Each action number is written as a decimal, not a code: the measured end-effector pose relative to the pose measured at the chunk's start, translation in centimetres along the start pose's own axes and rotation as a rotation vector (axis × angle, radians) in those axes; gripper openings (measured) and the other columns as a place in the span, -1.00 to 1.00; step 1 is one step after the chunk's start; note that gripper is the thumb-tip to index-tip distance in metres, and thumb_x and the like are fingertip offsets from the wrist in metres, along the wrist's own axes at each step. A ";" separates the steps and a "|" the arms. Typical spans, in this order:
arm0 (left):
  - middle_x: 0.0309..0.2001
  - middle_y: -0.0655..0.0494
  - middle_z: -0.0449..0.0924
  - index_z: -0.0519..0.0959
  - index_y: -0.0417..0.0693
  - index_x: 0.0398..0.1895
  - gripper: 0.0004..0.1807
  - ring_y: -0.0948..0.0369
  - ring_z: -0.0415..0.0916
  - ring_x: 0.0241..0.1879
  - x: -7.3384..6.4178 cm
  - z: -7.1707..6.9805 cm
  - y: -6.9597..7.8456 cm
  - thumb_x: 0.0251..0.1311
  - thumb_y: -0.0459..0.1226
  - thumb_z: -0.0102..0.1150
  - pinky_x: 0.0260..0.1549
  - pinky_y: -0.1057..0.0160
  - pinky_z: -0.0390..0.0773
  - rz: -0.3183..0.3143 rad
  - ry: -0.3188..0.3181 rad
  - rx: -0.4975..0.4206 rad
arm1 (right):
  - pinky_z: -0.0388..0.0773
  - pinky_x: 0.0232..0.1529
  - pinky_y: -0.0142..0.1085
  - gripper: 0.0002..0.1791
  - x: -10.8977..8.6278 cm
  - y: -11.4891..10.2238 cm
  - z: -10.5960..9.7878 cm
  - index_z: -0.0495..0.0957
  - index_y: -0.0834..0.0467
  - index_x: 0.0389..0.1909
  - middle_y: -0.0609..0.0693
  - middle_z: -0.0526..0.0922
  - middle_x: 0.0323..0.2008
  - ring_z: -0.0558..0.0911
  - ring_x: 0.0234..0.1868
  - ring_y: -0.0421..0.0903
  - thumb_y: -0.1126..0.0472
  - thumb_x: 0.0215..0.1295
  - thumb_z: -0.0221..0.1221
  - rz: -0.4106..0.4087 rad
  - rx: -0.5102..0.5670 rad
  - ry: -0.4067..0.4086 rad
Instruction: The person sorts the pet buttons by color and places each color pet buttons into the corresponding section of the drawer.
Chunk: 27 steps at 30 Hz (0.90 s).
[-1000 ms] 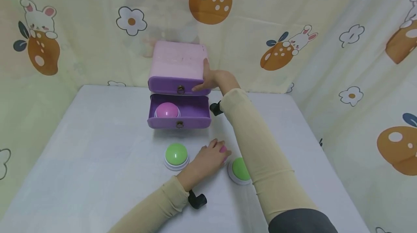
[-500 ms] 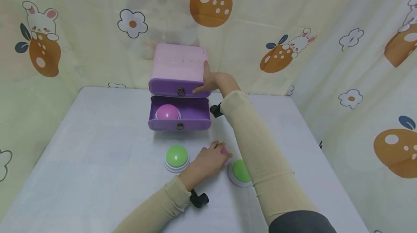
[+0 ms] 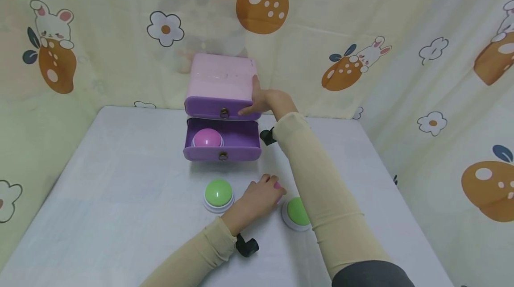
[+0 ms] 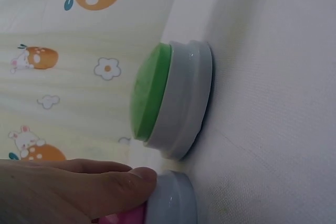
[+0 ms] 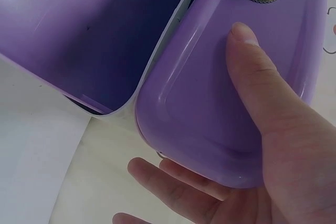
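In the head view, a small chest with a pink top point(image 3: 222, 76) stands at the back of the table, its upper purple drawer point(image 3: 205, 106) pushed in. The lower drawer point(image 3: 242, 154) is pulled out, and a pink dome push button point(image 3: 207, 138) sits inside on its left. My right hand point(image 3: 267, 100) lies at the chest's right front corner, thumb on the upper drawer's face, fingers extended along the side. My left hand point(image 3: 259, 195) grips another pink push button point(image 4: 170, 198), mostly covered by the fingers, on the table.
A green push button point(image 3: 218, 193) with a white base stands left of my left hand. A second green button point(image 3: 297, 211) is to its right, partly behind my right sleeve point(image 3: 325, 189). A patterned curtain point(image 3: 120, 55) hangs behind the white table point(image 3: 120, 189).
The view shifts slightly. Both hands, the chest, and the buttons keep their places relative to each other.
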<state>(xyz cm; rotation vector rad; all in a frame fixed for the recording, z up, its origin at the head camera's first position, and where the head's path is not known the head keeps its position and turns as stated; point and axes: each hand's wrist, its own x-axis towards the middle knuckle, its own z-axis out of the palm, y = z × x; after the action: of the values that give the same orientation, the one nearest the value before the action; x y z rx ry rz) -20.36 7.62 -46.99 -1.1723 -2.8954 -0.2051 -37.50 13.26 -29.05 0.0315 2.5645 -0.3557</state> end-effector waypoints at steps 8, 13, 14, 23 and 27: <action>0.12 0.10 0.46 0.58 0.32 -0.01 -0.69 0.12 0.36 0.16 0.0 -0.3 0.1 0.15 -0.06 0.26 -0.36 0.13 0.62 -0.016 -0.003 -0.021 | -0.02 0.46 0.05 0.41 0.0 0.1 0.1 -0.83 -0.12 0.34 0.04 -0.33 0.53 -0.04 0.48 0.08 -0.31 0.05 0.25 -0.015 0.015 0.002; 0.08 0.10 0.48 0.59 0.33 -0.03 -0.70 0.12 0.39 0.12 -0.1 -0.2 0.2 0.14 -0.07 0.26 -0.41 0.14 0.61 -0.012 0.018 -0.022 | 0.00 0.45 0.05 0.41 0.0 0.3 0.1 -0.83 -0.12 0.34 0.05 -0.30 0.53 -0.01 0.47 0.08 -0.30 0.05 0.25 -0.014 0.013 0.005; 0.07 0.10 0.48 0.59 0.32 -0.03 -0.71 0.12 0.39 0.11 -0.1 -0.2 0.2 0.14 -0.07 0.26 -0.43 0.14 0.61 -0.010 0.023 -0.022 | 0.00 0.45 0.05 0.41 0.1 0.3 0.1 -0.84 -0.12 0.34 0.05 -0.30 0.53 -0.01 0.47 0.08 -0.31 0.05 0.24 -0.012 0.010 0.005; 0.02 0.11 0.49 0.60 0.34 -0.05 -0.71 0.12 0.40 0.08 0.0 -0.2 -0.1 0.12 -0.07 0.27 -0.45 0.16 0.60 -0.019 0.021 -0.054 | -0.04 0.47 0.03 0.42 -0.1 0.1 0.2 -0.83 -0.11 0.34 0.05 -0.34 0.53 -0.06 0.48 0.07 -0.28 0.05 0.27 -0.035 0.041 0.000; 0.04 0.10 0.49 0.60 0.32 -0.04 -0.71 0.11 0.39 0.09 -0.1 -0.6 -0.2 0.13 -0.06 0.25 -0.42 0.14 0.62 -0.024 0.007 -0.063 | -0.04 0.47 0.03 0.42 -0.1 0.1 0.2 -0.84 -0.13 0.34 0.04 -0.33 0.53 -0.06 0.48 0.07 -0.27 0.05 0.27 -0.031 0.049 -0.001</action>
<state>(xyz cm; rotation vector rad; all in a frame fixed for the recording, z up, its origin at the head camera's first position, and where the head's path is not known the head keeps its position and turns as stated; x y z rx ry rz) -20.47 7.33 -46.40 -1.1439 -2.9183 -0.3027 -37.32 13.28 -29.14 0.0094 2.5571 -0.4298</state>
